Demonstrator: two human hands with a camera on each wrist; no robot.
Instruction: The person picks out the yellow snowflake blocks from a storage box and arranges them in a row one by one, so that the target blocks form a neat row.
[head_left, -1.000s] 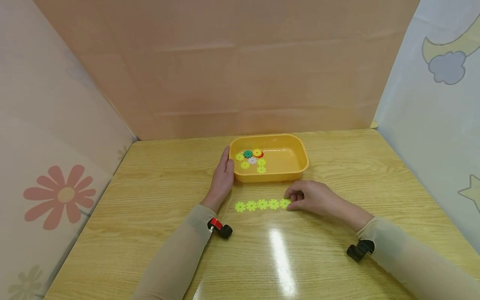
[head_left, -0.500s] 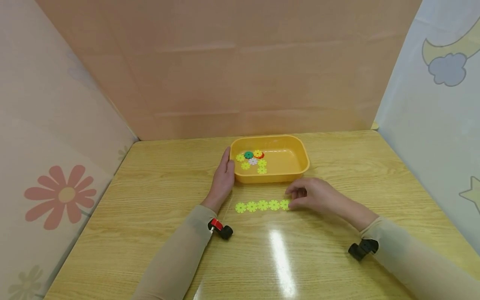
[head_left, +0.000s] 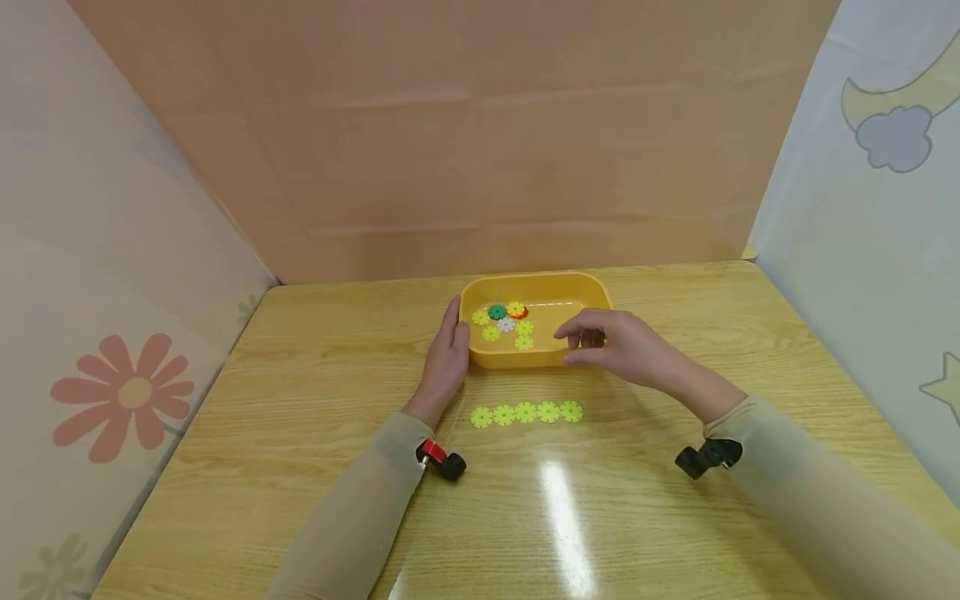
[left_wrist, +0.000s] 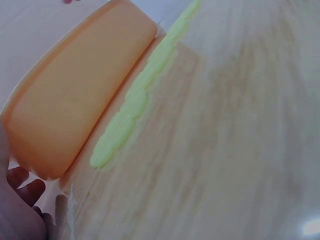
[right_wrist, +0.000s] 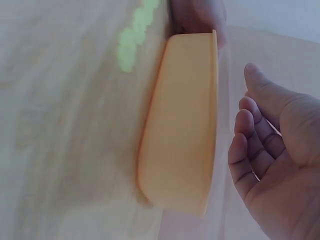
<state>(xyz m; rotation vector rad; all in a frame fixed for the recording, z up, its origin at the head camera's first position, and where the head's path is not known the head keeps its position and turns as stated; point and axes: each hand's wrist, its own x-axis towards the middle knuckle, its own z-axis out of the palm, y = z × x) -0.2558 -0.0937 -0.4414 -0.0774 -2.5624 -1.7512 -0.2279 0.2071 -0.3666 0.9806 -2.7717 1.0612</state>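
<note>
At the left end of a yellow plastic tub (head_left: 504, 359), my left hand (head_left: 446, 360) holds the outer wall. In the left wrist view, its curled fingers (left_wrist: 33, 192) show at the tub's lower corner. My right hand (head_left: 628, 347) is over the tub's front right rim, thumb and fingers apart and loosely bent, with nothing between them. Inside the tub's left half lie several flower-shaped plastic discs: a green disc (head_left: 497, 312), a white disc (head_left: 506, 325), a red one partly covered, and yellow ones. In front, a row of yellow-green discs (head_left: 526, 412) lies flat on the table.
The wooden table (head_left: 315, 392) ends at a plain tan back panel (head_left: 480, 150). Printed side panels stand left and right. A bright light reflection (head_left: 564, 525) crosses the tabletop near the front.
My right hand has let go of the rightmost disc in the row and moved up and slightly left, over the tub's rim. My left hand has stayed at the tub.
</note>
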